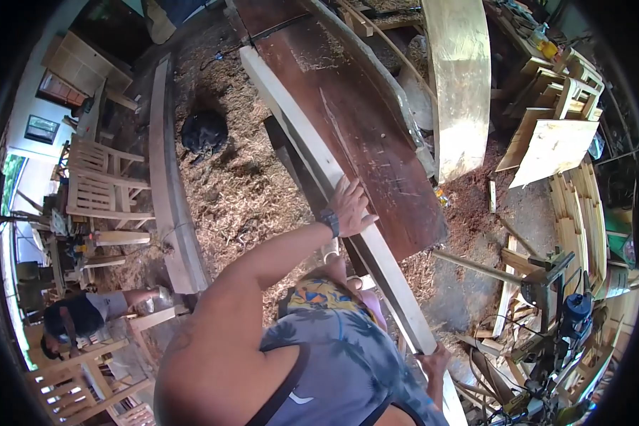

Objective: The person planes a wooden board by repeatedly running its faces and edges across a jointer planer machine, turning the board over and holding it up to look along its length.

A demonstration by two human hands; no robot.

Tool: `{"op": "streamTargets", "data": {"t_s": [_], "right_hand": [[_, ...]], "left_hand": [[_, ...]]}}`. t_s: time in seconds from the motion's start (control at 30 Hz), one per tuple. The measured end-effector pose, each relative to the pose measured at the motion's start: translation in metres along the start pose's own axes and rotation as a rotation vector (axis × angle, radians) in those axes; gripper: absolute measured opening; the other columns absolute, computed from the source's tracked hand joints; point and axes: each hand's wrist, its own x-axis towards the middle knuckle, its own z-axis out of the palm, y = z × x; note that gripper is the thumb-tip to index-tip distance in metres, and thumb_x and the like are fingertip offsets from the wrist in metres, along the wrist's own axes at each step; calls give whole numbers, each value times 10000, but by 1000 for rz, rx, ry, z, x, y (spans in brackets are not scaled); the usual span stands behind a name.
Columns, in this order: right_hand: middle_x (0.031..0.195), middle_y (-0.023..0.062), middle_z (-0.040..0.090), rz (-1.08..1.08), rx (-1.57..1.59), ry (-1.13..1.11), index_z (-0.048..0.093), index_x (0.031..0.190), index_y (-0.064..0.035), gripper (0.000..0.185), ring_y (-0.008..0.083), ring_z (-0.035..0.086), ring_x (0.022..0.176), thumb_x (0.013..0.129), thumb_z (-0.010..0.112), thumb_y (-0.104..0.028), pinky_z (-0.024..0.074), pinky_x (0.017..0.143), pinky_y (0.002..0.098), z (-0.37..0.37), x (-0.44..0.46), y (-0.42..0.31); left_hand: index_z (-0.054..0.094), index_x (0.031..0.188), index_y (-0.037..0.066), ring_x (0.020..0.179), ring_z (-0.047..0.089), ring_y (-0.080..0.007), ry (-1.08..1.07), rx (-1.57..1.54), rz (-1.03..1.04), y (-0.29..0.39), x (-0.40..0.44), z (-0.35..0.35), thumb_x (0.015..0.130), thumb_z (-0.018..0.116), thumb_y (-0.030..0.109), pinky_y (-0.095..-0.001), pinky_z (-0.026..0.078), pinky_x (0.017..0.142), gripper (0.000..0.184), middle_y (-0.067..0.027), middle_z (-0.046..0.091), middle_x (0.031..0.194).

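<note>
A long pale wooden beam [311, 147] runs diagonally from the upper middle down to the lower right, close against my body. My left hand [349, 207], with a dark watch at the wrist, lies across the top of the beam, its fingers stretched out. Lower down, my right hand [435, 362] is closed around the beam's near part; some of its fingers are hidden. Beside and partly under the beam is a wide dark reddish-brown wooden slab [376, 156], scuffed and dusted with shavings.
Wood shavings [227, 181] cover the floor, with a black bundle [204, 133] among them. A long plank [165, 170] lies left. A person [85, 316] bends beside slatted wooden furniture [96, 376]. At right are a blue-bodied machine [579, 309] and stacked boards [575, 213].
</note>
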Motion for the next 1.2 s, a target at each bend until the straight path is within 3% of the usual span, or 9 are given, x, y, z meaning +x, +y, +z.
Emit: {"op": "streamTargets", "data": {"t_s": [0.13, 0.2, 0.3, 0.5, 0.8, 0.9, 0.93, 1.07, 1.2], "right_hand": [[924, 160, 778, 61, 180, -315, 768, 1018, -13, 653, 277, 753, 869, 477, 983, -307, 574, 790, 406, -31, 28, -9], [975, 157, 781, 32, 104, -419, 760, 1104, -11, 711, 216, 750, 891, 503, 989, -312, 577, 836, 365, -23, 45, 6], [1026, 134, 775, 12, 364, -542, 743, 1142, 6, 610, 202, 732, 912, 632, 937, -268, 565, 871, 361, 8, 65, 50], [1058, 82, 738, 53, 570, -694, 708, 1165, 43, 453, 168, 689, 996, 895, 789, -312, 544, 920, 332, 36, 84, 36], [1074, 119, 763, -34, 456, -663, 742, 1135, 6, 564, 195, 703, 1007, 934, 682, -517, 534, 875, 348, 92, 102, -9], [1107, 137, 755, -44, 527, -444, 745, 1139, 6, 587, 217, 696, 1047, 965, 620, -540, 529, 879, 364, 83, 73, -6], [1115, 145, 752, -27, 565, -337, 744, 1144, 8, 599, 225, 693, 1056, 976, 597, -548, 527, 878, 370, 84, 64, 0], [1124, 221, 742, 323, 420, -554, 724, 1199, 16, 700, 278, 686, 1101, 1000, 495, -614, 502, 941, 414, 65, 23, 85], [1013, 277, 739, 456, 341, -308, 744, 1107, 37, 745, 373, 709, 1044, 993, 462, -643, 503, 920, 471, 94, -49, 173]], "left_hand": [[601, 1355, -7, 1499, 289, -418, 308, -68, -154, 10, 23, 27, 963, 532, 596, -630, 151, 1230, 722, -242, 432, 1543], [460, 1505, 38, 1536, 163, -461, 274, -98, -352, 6, 34, 32, 960, 531, 619, -651, 144, 1225, 799, -222, 255, 1649], [257, 1629, 157, 1552, 34, -495, 216, -186, -630, -6, 43, 26, 912, 560, 693, -710, 107, 1206, 946, -193, 61, 1708], [202, 1648, 173, 1565, 21, -458, 141, -176, -899, -21, 69, 30, 884, 538, 754, -730, 160, 1185, 1017, -194, 69, 1706], [227, 1643, 192, 1573, 31, -420, 227, -45, -907, -66, 85, 42, 902, 556, 717, -687, 243, 1192, 965, -165, 88, 1712], [259, 1635, 158, 1562, 77, -437, 244, 9, -879, -79, 90, 45, 913, 529, 720, -582, 206, 1244, 954, -195, 135, 1700], [261, 1635, 146, 1558, 90, -445, 244, 5, -872, -82, 92, 41, 920, 514, 722, -555, 173, 1263, 953, -210, 148, 1695], [264, 1637, 160, 1560, 94, -436, 229, 2, -881, -98, 100, 34, 905, 505, 748, -544, 162, 1267, 969, -204, 153, 1695], [253, 1639, 184, 1569, 89, -411, 221, -10, -903, -112, 110, 24, 900, 513, 752, -598, 230, 1234, 968, -173, 146, 1705]]}}
